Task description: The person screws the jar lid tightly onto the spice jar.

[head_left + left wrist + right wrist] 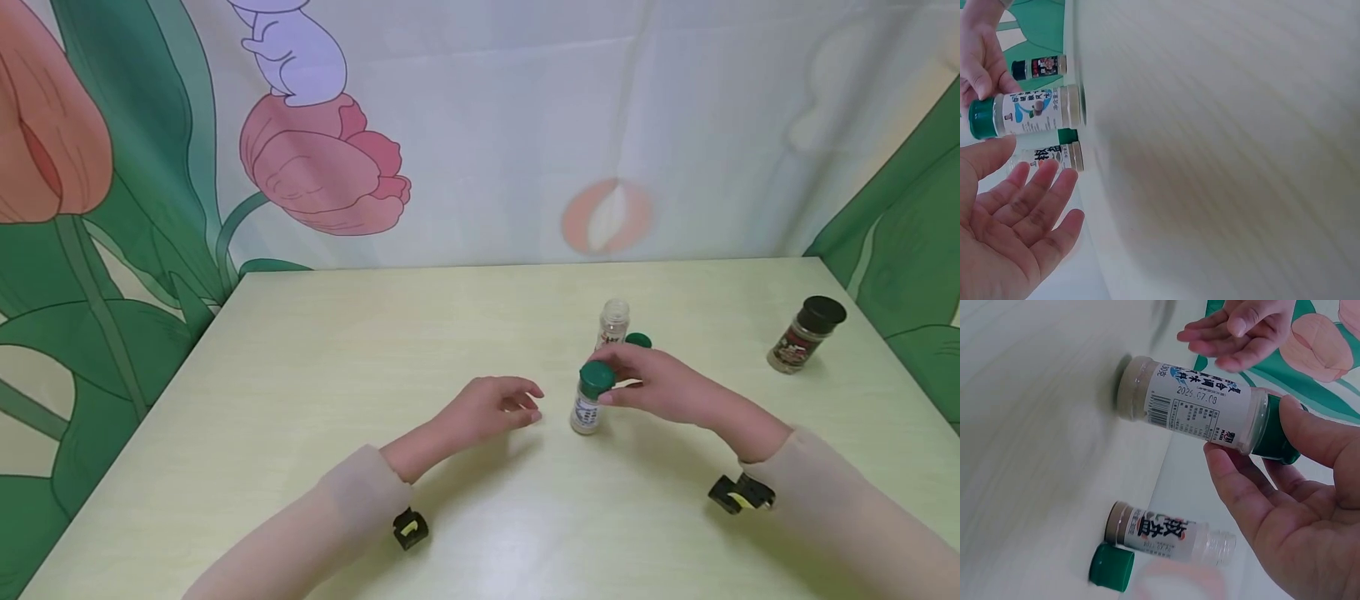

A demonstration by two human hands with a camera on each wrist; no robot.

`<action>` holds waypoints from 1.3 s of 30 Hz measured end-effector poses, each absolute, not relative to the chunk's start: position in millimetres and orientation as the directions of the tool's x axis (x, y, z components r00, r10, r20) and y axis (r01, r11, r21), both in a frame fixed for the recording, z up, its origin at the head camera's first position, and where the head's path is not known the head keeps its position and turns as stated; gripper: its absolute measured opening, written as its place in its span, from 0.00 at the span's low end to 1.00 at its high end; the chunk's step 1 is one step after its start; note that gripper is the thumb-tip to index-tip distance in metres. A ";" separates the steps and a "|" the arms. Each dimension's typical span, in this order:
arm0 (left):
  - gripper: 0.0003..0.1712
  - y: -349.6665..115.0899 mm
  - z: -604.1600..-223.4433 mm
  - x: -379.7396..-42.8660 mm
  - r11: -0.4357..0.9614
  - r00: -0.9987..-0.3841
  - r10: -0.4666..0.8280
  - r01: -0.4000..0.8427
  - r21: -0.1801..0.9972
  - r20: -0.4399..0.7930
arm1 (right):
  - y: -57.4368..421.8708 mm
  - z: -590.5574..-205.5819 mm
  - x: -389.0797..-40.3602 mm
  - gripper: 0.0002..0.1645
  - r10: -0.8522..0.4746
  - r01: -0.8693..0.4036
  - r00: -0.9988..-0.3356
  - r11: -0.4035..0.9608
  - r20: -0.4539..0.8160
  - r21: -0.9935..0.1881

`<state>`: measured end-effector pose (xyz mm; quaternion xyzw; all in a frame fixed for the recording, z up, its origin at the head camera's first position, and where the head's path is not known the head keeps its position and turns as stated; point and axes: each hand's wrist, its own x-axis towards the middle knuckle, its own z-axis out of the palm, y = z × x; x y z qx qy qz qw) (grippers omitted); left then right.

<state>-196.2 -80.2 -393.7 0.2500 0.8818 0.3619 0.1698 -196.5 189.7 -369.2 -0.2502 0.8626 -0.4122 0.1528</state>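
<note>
My right hand (pixel 663 385) holds a seasoning bottle (pixel 1197 409) near its green cap, with the thumb against the cap and fingertips at the bottle's upper part. This bottle has a white label and stands nearly upright at the table surface; whether its base touches is hard to tell. To its left, my left hand (pixel 487 408) hovers apart from it, fingers loosely bent and holding nothing. Behind the gripped bottle stands a second seasoning bottle (pixel 1172 534), uncapped, its clear neck showing. A loose green cap (pixel 1111 567) sits on the table beside that bottle's base.
A black-capped seasoning jar (pixel 798 342) stands at the right of the pale wooden table (pixel 300 358). A printed curtain (pixel 480 142) with flowers hangs behind the table's far edge. Each wrist carries a small black camera mount.
</note>
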 end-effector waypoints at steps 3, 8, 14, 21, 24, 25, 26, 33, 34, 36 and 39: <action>0.16 -81.7 -394.9 -196.3 0.609 -0.813 0.572 0.329 0.722 -0.112 | 198.1 -369.8 -195.1 0.29 -0.535 -0.301 -0.843 0.557 -0.056 -0.774; 0.16 -83.5 -395.4 -194.7 0.598 -0.809 0.578 0.335 0.728 -0.103 | 212.2 -372.0 -194.2 0.29 -0.495 -0.295 -0.867 0.598 -0.054 -0.745; 0.15 -83.2 -394.8 -194.6 0.599 -0.806 0.583 0.344 0.723 -0.099 | 227.6 -372.2 -194.4 0.27 -0.430 -0.243 -0.900 0.636 -0.075 -0.733; 0.15 -82.6 -395.5 -195.2 0.609 -0.805 0.583 0.345 0.714 -0.109 | 245.4 -370.3 -197.1 0.29 -0.362 -0.204 -0.929 0.669 -0.073 -0.715; 0.15 -81.8 -395.0 -193.9 0.614 -0.801 0.589 0.355 0.705 -0.110 | 254.1 -370.7 -199.4 0.29 -0.330 -0.181 -0.941 0.682 -0.078 -0.709; 0.15 -81.2 -394.5 -193.1 0.615 -0.800 0.589 0.354 0.705 -0.112 | 257.3 -370.5 -200.3 0.29 -0.322 -0.175 -0.943 0.684 -0.078 -0.709; 0.16 -80.8 -394.2 -192.5 0.615 -0.799 0.591 0.357 0.703 -0.112 | 260.5 -370.1 -201.2 0.29 -0.315 -0.171 -0.946 0.685 -0.077 -0.708; 0.17 -78.5 -391.6 -189.3 0.600 -0.790 0.601 0.347 0.721 -0.119 | 281.7 -367.3 -208.8 0.30 -0.253 -0.131 -0.965 0.693 -0.069 -0.709; 0.17 -78.2 -391.6 -189.2 0.596 -0.789 0.602 0.343 0.726 -0.122 | 284.3 -367.4 -210.1 0.30 -0.242 -0.120 -0.968 0.695 -0.074 -0.709; 0.17 -77.5 -391.5 -189.0 0.590 -0.786 0.606 0.339 0.733 -0.124 | 289.0 -367.4 -212.8 0.31 -0.219 -0.098 -0.972 0.705 -0.085 -0.703; 0.17 -76.6 -391.9 -188.7 0.585 -0.784 0.609 0.340 0.736 -0.122 | 294.5 -367.4 -216.3 0.33 -0.189 -0.064 -0.976 0.714 -0.104 -0.697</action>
